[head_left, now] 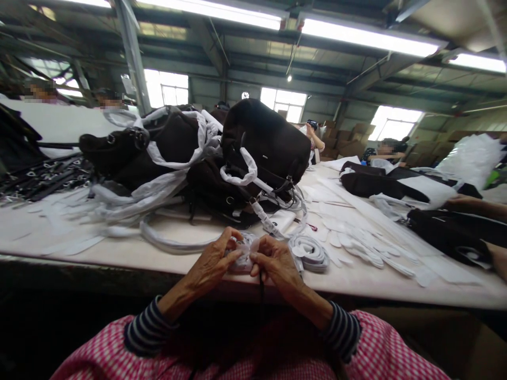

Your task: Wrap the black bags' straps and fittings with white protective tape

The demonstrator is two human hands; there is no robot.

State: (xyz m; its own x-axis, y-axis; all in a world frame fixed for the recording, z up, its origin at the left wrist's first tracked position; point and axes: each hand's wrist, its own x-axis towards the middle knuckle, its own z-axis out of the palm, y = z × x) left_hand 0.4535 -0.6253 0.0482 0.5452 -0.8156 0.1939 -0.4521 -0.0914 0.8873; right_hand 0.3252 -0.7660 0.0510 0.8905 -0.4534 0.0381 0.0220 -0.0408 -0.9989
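A bunched white fabric strip (244, 253) is held pinched between the curled fingers of the left hand (209, 261) and right hand (275, 261), both closed on it above the worktop (356, 287), with a coiled strip (309, 253) lying just beside.

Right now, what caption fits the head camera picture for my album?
Left hand and right hand pinch a white strip at a long table near black bags.

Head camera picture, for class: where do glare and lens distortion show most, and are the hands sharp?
In the head view, the fluorescent tubes and windows burn out to white; the table edge bows with wide-angle distortion; the left hand and right hand look fairly sharp.
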